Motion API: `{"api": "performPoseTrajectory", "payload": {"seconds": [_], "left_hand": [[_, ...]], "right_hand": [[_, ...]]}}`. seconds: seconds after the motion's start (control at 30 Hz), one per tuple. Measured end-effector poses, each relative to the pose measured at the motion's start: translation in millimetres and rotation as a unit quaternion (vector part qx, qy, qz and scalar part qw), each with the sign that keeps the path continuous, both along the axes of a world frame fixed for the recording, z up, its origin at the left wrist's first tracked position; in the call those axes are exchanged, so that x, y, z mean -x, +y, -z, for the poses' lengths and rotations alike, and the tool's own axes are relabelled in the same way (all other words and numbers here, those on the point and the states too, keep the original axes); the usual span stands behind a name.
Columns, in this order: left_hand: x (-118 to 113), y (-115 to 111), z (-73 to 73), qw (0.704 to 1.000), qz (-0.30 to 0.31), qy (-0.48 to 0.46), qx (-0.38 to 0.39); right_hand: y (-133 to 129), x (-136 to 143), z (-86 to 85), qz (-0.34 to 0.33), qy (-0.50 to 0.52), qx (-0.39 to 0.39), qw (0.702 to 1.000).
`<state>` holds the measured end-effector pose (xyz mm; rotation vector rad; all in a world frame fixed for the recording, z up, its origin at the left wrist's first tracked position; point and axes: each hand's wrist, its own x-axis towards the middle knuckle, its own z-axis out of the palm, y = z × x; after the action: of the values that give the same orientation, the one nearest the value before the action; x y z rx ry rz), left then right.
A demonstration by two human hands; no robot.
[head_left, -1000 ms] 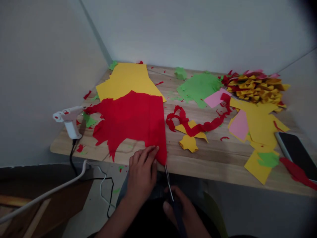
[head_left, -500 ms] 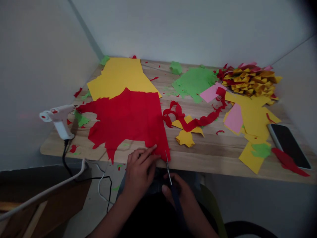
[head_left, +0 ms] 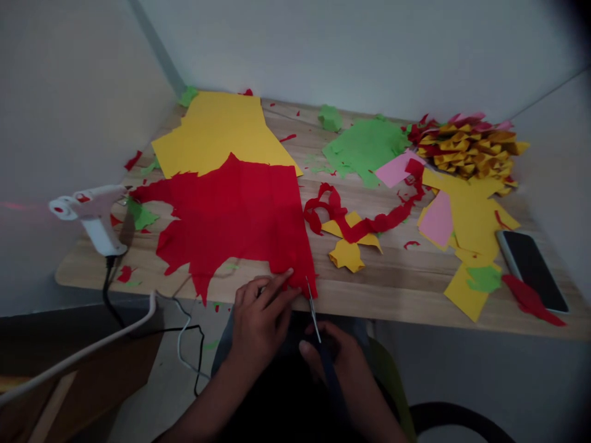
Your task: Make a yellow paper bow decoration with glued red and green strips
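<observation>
The red sheet is pressed at the front edge of the table by the left hand, held open; scissors are gripped in the curled right hand. If the sheet slips, the cut may be skewed or nearby fingers nicked.

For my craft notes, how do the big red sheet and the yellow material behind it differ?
The red sheet has a ragged left side; the yellow material has mostly straight edges. The red sheet lies over the yellow material's near edge. The left hand touches the red sheet, but not the yellow material. Both lie on the table.
</observation>
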<state>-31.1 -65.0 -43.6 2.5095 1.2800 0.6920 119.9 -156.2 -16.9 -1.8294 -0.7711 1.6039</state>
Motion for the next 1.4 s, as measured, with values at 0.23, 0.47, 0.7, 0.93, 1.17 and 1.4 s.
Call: {"api": "performPoseTrajectory", "payload": {"seconds": [0.23,0.47,0.7,0.93,1.17,1.4], "left_hand": [[-1.1,-0.3,2.0,1.0,-0.006,-0.007,-0.013],[3.3,-4.4,5.1,1.0,0.002,-0.018,-0.005],[3.3,-9.5,9.7,0.999,-0.006,-0.039,-0.019],[1.5,-9.6,8.8,0.997,-0.014,-0.076,-0.014],[2.5,-8.8,9.3,0.997,-0.003,-0.075,-0.024],[1.8,-8.2,8.3,0.997,0.001,-0.075,-0.025]], "right_hand": [[-7.0,-2.9,4.4,0.012,0.017,0.035,0.999],[-7.8,-7.5,-5.8,0.018,0.055,0.006,0.998],[-3.3,-0.5,-10.0,0.0,0.014,0.014,1.0],[-10.5,-6.8,-16.7,0.026,0.036,0.034,0.998],[-9.6,1.2,-4.1,0.058,0.023,0.028,0.998],[-8.1,3.2,1.0,0.093,0.039,0.086,0.991]]}}
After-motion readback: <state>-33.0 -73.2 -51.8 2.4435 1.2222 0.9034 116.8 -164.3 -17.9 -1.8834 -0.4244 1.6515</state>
